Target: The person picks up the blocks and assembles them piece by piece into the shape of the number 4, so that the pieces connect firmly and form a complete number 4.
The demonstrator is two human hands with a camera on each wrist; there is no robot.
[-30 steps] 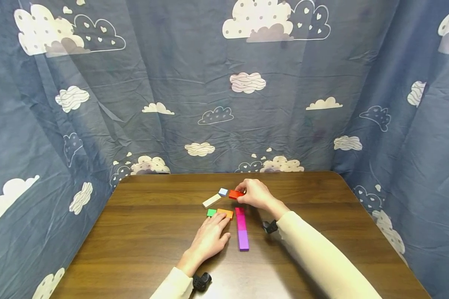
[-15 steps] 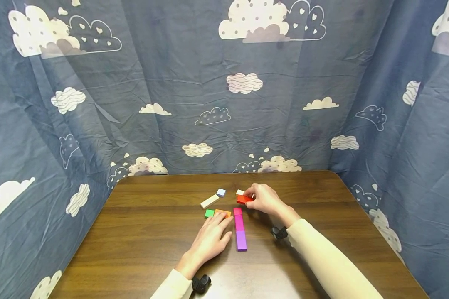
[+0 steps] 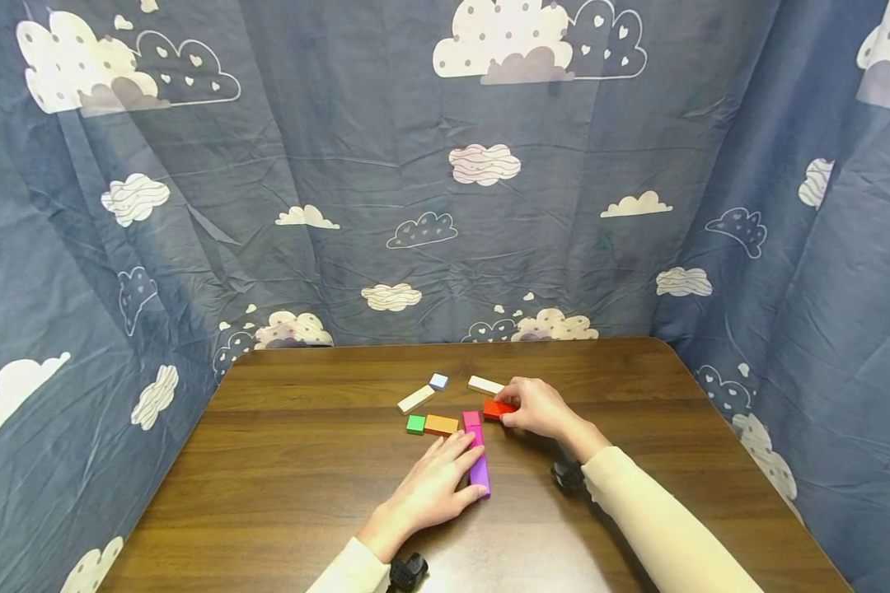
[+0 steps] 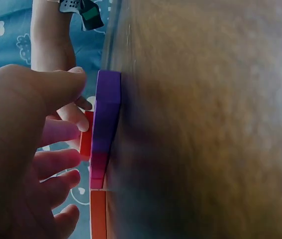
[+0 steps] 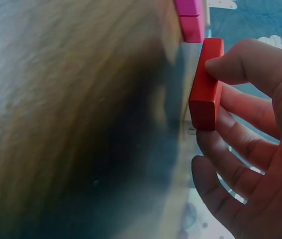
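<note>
Thumb and fingers of my right hand (image 3: 540, 408) pinch a red block (image 3: 494, 410). In the right wrist view the thumb presses one face of that red block (image 5: 203, 94) and the other fingers lie behind it. My left hand (image 3: 428, 492) reaches over a row made of a small pink block (image 3: 471, 418), a magenta block (image 3: 476, 433) and a purple block (image 3: 479, 473). Its index and middle fingertips overlap the magenta block, and the thumb tip is at the purple block's near end. The red block is just right of the pink one.
Left of the row, an orange block (image 3: 441, 425) adjoins a green block (image 3: 415, 424). Farther back lie a cream block (image 3: 416, 399), a light blue block (image 3: 438, 381) and a white block (image 3: 485, 385). A cloud-print curtain (image 3: 415, 181) hangs behind the wooden table (image 3: 282, 461).
My right hand has brought the red block nearer and to the right, uncovering the white block. My left hand has shifted from the orange block rightward onto the magenta and purple row.
</note>
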